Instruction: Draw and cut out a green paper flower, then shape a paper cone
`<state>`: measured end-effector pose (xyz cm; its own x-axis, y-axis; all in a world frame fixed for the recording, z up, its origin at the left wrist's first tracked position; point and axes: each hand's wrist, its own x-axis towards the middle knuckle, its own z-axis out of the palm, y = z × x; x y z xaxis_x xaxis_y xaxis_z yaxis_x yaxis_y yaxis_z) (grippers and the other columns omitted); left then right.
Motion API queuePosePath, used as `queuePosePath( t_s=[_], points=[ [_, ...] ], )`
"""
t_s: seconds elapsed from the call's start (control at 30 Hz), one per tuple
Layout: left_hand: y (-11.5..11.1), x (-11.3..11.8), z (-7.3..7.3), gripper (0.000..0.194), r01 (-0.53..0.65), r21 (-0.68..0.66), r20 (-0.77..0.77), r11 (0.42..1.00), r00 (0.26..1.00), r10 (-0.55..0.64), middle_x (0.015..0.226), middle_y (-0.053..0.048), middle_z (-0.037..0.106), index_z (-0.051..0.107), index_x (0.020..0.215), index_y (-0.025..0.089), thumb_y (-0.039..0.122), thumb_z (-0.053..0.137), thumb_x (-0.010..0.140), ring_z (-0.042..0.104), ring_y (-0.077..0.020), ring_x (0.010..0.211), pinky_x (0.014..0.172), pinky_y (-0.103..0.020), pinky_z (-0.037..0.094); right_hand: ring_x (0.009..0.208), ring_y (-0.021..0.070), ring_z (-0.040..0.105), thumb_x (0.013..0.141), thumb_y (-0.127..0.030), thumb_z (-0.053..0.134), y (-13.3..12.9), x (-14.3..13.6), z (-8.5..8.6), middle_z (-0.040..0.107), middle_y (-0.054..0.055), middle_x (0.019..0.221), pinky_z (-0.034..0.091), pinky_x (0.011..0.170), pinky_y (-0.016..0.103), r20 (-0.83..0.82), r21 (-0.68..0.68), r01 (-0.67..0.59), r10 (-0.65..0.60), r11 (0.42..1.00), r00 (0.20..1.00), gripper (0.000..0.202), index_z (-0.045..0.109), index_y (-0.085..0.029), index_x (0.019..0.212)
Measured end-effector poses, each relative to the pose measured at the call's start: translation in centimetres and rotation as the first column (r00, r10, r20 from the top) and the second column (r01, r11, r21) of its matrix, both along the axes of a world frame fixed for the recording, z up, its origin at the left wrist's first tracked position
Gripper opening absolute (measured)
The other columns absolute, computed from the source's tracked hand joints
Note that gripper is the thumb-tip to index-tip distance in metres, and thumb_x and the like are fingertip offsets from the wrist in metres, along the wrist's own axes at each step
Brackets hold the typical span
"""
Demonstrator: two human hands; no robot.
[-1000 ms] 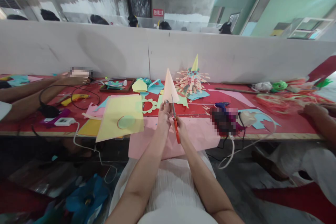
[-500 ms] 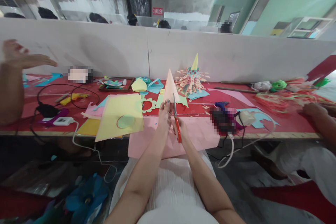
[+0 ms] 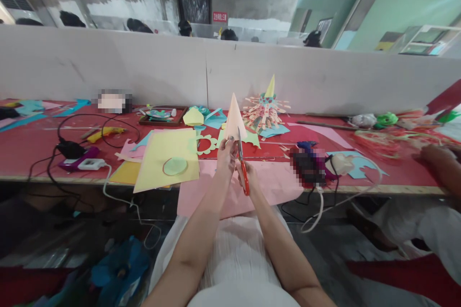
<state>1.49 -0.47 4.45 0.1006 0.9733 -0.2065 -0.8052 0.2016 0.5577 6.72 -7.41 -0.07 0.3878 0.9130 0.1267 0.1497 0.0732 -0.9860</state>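
A pale peach paper cone (image 3: pixel 234 115) points upward in front of me, its lower edge gripped by my left hand (image 3: pixel 226 154). Red-handled scissors (image 3: pixel 245 177) are in my right hand (image 3: pixel 251 178), closed around the handles, with the blades rising along the cone's lower right side. Whether the blades bite into the paper I cannot tell. Below my hands a pink paper sheet (image 3: pixel 205 184) lies over the table's front edge. Just beyond them are a flower-shaped paper cut-out (image 3: pixel 207 145) and light green paper scraps (image 3: pixel 252 139).
A fringed paper figure with a yellow cone top (image 3: pixel 269 88) stands behind, near the white partition (image 3: pixel 151 67). Yellow sheets (image 3: pixel 151 163), a yellow glue gun (image 3: pixel 104 133) and cables lie left. A power bank-like blurred object (image 3: pixel 308 165), blue paper (image 3: pixel 356 163) and another person's hand (image 3: pixel 434 156) are right.
The co-worker's raised arm at the far left has gone from view. The view has shifted slightly; my hands, the cone and the scissors keep nearly the same pose.
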Motion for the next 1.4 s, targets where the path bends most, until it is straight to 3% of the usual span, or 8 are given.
queuePosePath(
  t_s=[0.2,0.37,0.57,0.77,1.07,1.4],
  points=[
    [0.5,-1.0,-0.2,0.019,0.087,0.039,0.063,0.995,0.994,-0.089,0.083,-0.002,0.066,0.061,0.075,0.022,0.036,0.072,0.070,0.065,-0.0150,0.086,0.078,-0.025,0.050,0.038,0.0106,0.037,0.073,-0.066,0.052,-0.5,0.0,0.6,0.036,-0.006,0.041,0.029,0.035,0.023,-0.078,-0.065,-0.012,0.007,0.998,0.997,0.046,0.045,-0.022,0.063],
    [0.6,-1.1,0.0,0.016,0.049,0.025,0.061,0.999,0.997,-0.050,0.075,0.002,0.065,0.061,0.074,0.021,0.025,0.075,0.067,0.064,-0.0104,0.075,0.080,-0.024,0.047,0.038,0.0095,0.035,0.068,-0.068,0.055,-0.5,0.0,0.5,0.036,-0.006,0.043,0.028,0.034,0.023,-0.133,-0.100,-0.010,-0.004,0.995,0.991,0.047,0.046,-0.021,0.067],
    [0.3,-1.3,0.6,0.022,-0.001,0.073,0.091,0.997,0.996,-0.005,0.069,0.005,0.065,0.058,0.072,0.021,0.019,0.078,0.063,0.062,-0.0071,0.068,0.079,-0.022,0.044,0.039,0.0073,0.030,0.068,-0.069,0.056,0.0,-0.2,-0.5,0.032,-0.008,0.047,0.028,0.037,0.022,-0.193,0.040,-0.106,0.112,0.994,0.975,0.049,0.049,-0.021,0.076],
    [0.0,-1.4,1.4,0.028,-0.060,0.117,0.093,0.991,0.994,0.049,0.069,0.006,0.063,0.053,0.068,0.020,0.020,0.079,0.060,0.061,-0.0069,0.066,0.079,-0.024,0.043,0.042,0.0084,0.033,0.074,-0.068,0.051,0.1,-0.2,-1.3,0.036,-0.007,0.049,0.030,0.042,0.022,-0.134,0.069,-0.188,0.196,0.980,0.971,0.048,0.051,-0.021,0.081],
    [-0.7,-0.6,0.5,0.030,-0.052,0.150,0.012,0.987,0.999,0.051,0.068,0.005,0.060,0.050,0.063,0.019,0.024,0.080,0.059,0.061,-0.0077,0.066,0.080,-0.025,0.048,0.040,0.0080,0.030,0.073,-0.067,0.054,0.4,0.0,-1.7,0.034,-0.008,0.047,0.028,0.039,0.021,-0.204,0.049,-0.158,0.165,0.986,0.965,0.046,0.048,-0.022,0.077],
    [-0.6,-0.2,0.4,0.025,-0.030,0.102,0.001,0.994,1.000,0.030,0.071,0.004,0.064,0.052,0.060,0.020,0.019,0.077,0.063,0.063,-0.0094,0.071,0.082,-0.027,0.049,0.039,0.0079,0.029,0.071,-0.069,0.053,0.0,-0.1,-0.8,0.031,-0.008,0.047,0.027,0.038,0.022,-0.216,0.021,-0.124,0.126,0.992,0.968,0.048,0.043,-0.022,0.073]
  ],
)
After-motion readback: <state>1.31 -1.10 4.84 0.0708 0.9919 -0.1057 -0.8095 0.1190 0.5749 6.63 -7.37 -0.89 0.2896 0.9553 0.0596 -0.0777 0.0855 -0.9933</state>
